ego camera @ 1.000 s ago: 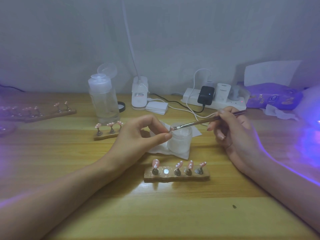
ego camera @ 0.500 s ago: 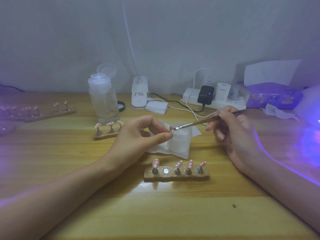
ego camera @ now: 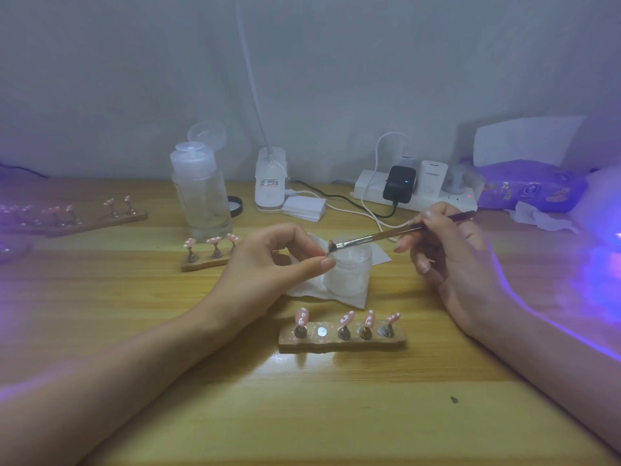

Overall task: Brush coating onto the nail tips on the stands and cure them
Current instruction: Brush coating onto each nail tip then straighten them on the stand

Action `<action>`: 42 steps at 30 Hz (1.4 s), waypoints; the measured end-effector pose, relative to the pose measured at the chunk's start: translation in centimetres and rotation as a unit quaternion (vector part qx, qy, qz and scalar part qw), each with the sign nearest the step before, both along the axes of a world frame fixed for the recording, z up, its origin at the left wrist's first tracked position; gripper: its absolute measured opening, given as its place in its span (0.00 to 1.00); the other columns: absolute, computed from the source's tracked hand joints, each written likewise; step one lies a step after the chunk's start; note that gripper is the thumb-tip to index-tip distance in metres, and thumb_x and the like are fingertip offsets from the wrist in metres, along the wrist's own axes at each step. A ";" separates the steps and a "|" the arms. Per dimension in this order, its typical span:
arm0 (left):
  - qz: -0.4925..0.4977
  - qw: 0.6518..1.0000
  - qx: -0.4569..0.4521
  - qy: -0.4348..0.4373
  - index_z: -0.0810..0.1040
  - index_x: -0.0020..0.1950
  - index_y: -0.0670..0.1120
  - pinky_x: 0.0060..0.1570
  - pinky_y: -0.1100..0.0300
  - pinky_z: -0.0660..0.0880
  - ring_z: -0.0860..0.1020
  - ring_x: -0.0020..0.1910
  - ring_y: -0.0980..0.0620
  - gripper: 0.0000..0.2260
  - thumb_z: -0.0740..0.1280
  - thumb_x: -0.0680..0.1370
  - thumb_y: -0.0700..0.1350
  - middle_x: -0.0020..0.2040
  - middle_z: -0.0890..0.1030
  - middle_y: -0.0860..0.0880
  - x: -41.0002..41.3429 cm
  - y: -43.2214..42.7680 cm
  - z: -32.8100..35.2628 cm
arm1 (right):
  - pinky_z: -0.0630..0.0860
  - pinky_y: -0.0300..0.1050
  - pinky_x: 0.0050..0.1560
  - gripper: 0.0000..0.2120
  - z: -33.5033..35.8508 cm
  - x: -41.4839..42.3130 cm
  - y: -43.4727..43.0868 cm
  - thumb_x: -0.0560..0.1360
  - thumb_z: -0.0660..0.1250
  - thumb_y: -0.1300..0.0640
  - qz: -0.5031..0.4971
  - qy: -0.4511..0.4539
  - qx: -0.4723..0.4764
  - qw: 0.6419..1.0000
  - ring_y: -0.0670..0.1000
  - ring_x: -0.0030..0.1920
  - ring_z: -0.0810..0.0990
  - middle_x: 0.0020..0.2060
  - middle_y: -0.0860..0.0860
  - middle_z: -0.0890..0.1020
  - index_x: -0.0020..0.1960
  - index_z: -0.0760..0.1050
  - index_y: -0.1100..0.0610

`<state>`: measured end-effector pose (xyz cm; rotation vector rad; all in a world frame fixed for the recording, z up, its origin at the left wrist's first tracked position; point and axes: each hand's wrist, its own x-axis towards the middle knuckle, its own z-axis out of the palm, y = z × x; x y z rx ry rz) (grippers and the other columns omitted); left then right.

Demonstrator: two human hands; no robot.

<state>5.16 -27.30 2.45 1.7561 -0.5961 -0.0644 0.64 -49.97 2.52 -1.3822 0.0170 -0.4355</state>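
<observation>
My left hand [ego camera: 268, 267] pinches a small nail tip [ego camera: 327, 252] between thumb and forefinger; my fingers hide most of it. My right hand [ego camera: 450, 257] grips a thin brush [ego camera: 379, 235] like a pen, and its bristles touch that tip. Both meet above a frosted jar [ego camera: 351, 274] standing on a white wipe [ego camera: 353, 299]. Closest to me, a wooden stand [ego camera: 342, 343] carries several pink nail tips and one bare round slot [ego camera: 322, 332]. A second stand [ego camera: 205, 262] with three tips sits behind my left hand.
A purple-glowing lamp [ego camera: 605, 250] is at the right edge. A clear pump bottle [ego camera: 201, 193], a white lamp base [ego camera: 270, 183], a power strip [ego camera: 416, 190] with cables, and a tissue pack [ego camera: 531, 190] line the back. A long stand [ego camera: 77, 220] lies far left.
The brush tip has edged slightly left and up against the pinched tip. Both hands otherwise stay where they were.
</observation>
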 end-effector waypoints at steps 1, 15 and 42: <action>0.002 1.000 0.000 -0.001 0.82 0.37 0.48 0.32 0.67 0.72 0.75 0.31 0.56 0.07 0.78 0.70 0.48 0.39 0.83 0.44 0.0 0.0 0.0 | 0.58 0.34 0.22 0.13 -0.1 0.1 0.0 0.82 0.58 0.58 -0.006 0.009 0.000 1.000 0.46 0.22 0.67 0.29 0.54 0.82 0.39 0.70 0.54; -0.005 1.000 -0.004 -0.002 0.82 0.37 0.50 0.36 0.64 0.76 0.80 0.37 0.56 0.06 0.77 0.70 0.48 0.39 0.84 0.47 0.2 0.0 -0.1 | 0.58 0.37 0.24 0.12 -0.1 0.1 -0.2 0.82 0.59 0.57 -0.012 0.012 0.024 1.000 0.45 0.22 0.66 0.29 0.53 0.82 0.39 0.69 0.53; -0.007 1.000 0.000 -0.010 0.82 0.38 0.49 0.40 0.58 0.79 0.83 0.40 0.52 0.06 0.77 0.70 0.48 0.42 0.85 0.48 0.4 0.0 -0.3 | 0.57 0.36 0.23 0.12 0.0 0.0 -0.2 0.83 0.58 0.57 -0.011 -0.004 0.021 1.000 0.46 0.21 0.67 0.29 0.53 0.82 0.40 0.69 0.55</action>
